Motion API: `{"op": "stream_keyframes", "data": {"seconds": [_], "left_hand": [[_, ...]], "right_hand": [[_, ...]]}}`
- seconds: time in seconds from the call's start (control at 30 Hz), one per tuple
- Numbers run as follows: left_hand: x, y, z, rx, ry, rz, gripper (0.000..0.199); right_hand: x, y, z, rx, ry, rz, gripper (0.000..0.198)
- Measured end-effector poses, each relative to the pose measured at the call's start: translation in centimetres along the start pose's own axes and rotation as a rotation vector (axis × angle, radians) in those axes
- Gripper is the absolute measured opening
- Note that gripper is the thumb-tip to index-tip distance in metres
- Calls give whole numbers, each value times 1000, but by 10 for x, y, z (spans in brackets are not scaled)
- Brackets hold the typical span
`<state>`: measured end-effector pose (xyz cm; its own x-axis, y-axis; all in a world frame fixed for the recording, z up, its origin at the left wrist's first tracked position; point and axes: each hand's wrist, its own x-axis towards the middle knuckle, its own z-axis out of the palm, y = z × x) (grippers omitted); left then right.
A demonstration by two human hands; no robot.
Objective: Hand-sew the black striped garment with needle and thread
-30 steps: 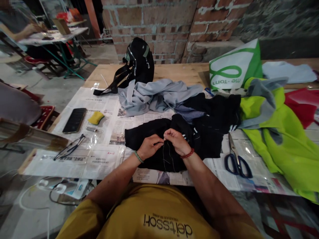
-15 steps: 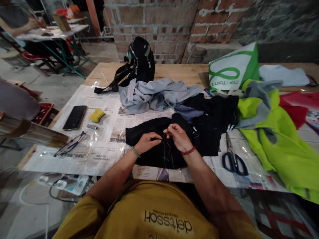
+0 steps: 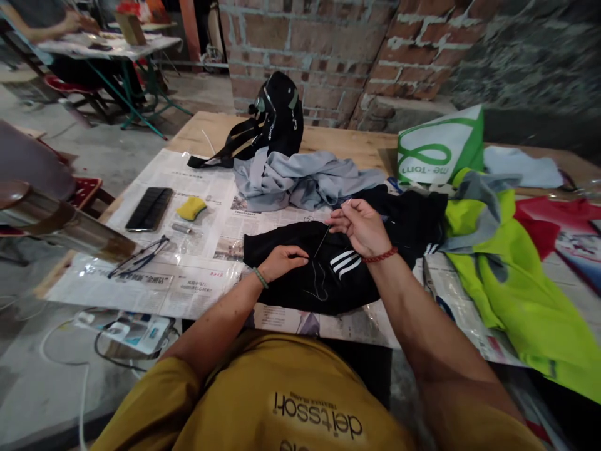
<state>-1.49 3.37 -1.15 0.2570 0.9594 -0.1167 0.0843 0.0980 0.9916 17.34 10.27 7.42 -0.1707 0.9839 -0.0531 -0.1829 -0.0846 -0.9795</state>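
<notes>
On the newspaper lies a black garment (image 3: 282,285) with three white stripes. My left hand (image 3: 284,260) is closed on the garment's cloth, thumb and forefinger pinched at its upper middle. Higher and to the right, my right hand (image 3: 361,227) pinches a threaded needle, of which only a tiny bright tip shows at the fingers. A thin thread (image 3: 321,243) runs taut from the cloth near my left fingertips up to my right hand. More pale thread lies in a loose loop on the black cloth. The scissors are mostly hidden by my right forearm.
A phone (image 3: 149,208), a yellow sponge (image 3: 191,208), a small spool (image 3: 182,228), eyeglasses (image 3: 141,257) and a tall bottle (image 3: 70,219) lie or stand at the left. Behind are grey cloth (image 3: 305,178) and a black bag (image 3: 282,116). A neon-yellow garment (image 3: 511,282) covers the right.
My right hand has risen and moved right, away from my left hand, drawing the thread taut. The white stripes now show on the garment. My right forearm now covers most of the scissors.
</notes>
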Motion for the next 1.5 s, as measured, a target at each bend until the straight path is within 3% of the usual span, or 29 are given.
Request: {"op": "stream_keyframes", "data": {"seconds": [0.4,0.57,0.8,0.97,1.5], "left_hand": [[-1,1,0,-96,-11,-32,21],[-1,4,-1,-49,4,-16,21],[0,3,-1,-33,-1,-13,19],[0,3,-2,-24,-9,-2,20],[-1,3,-2,-16,-22,-9,18]], "right_hand": [[52,-45,-7,-222,137,-375,16],[71,-66,-11,-242,115,-495,14],[81,-98,-3,-244,281,-574,14],[85,-114,0,-256,320,-618,17],[88,-128,-6,-234,416,-664,17]]}}
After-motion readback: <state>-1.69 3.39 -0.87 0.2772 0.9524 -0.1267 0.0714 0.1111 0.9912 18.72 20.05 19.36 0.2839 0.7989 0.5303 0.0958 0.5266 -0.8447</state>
